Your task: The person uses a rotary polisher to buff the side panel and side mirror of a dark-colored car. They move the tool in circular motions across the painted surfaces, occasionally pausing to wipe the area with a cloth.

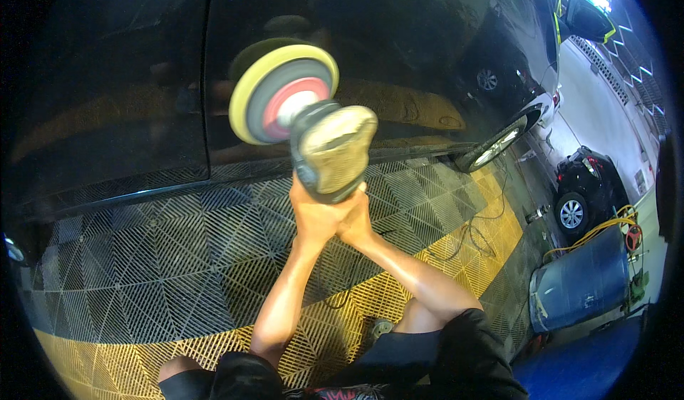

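Observation:
Both of my hands are wrapped around the rear end of a car polisher (337, 143), my left hand (314, 215) on its left side and my right hand (357, 215) close against it on the right. The tool's head has a round yellow-edged polishing pad (332, 71) with a grey layer, a red ring and a pale, blurred centre. The pad faces the glossy dark car door (374, 42), where its reflection shows. Whether it touches the paint I cannot tell. My fingers are mostly hidden beneath the tool's body.
Grey floor grating (176, 250) with a yellow border (481, 223) lies below the car's sill. A cable (470, 234) trails across it at the right. Further right are a front wheel (499, 146), a blue barrel (580, 282) with a yellow hose (593, 231), and another dark car (593, 191).

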Action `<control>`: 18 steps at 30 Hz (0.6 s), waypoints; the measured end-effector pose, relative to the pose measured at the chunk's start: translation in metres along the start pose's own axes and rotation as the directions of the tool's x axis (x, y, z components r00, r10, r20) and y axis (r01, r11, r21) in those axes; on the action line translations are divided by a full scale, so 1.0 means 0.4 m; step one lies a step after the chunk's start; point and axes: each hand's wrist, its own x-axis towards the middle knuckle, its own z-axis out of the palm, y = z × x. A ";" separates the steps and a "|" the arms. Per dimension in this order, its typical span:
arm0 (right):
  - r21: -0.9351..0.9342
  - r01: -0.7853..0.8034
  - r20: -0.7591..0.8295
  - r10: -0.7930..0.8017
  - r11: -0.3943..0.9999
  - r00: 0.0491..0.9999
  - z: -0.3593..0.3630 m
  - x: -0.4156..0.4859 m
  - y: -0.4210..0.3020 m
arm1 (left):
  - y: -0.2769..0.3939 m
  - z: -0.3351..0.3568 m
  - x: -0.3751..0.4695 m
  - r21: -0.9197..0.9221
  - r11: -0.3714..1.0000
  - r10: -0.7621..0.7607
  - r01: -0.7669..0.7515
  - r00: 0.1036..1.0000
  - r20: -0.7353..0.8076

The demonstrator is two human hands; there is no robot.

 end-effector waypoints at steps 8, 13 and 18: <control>-0.320 -0.129 0.197 0.199 0.939 0.960 -0.048 0.021 -0.100 | -0.039 0.001 -0.072 -0.210 0.978 -0.047 -0.008 0.965 -0.259; -0.360 -0.167 0.137 0.229 0.918 0.964 -0.112 0.006 -0.089 | -0.052 0.068 -0.080 -0.260 0.966 -0.057 0.000 0.976 -0.210; -0.339 -0.218 0.028 0.242 0.915 0.970 -0.186 -0.043 -0.027 | -0.065 0.152 -0.109 -0.289 0.953 -0.125 0.089 0.986 -0.111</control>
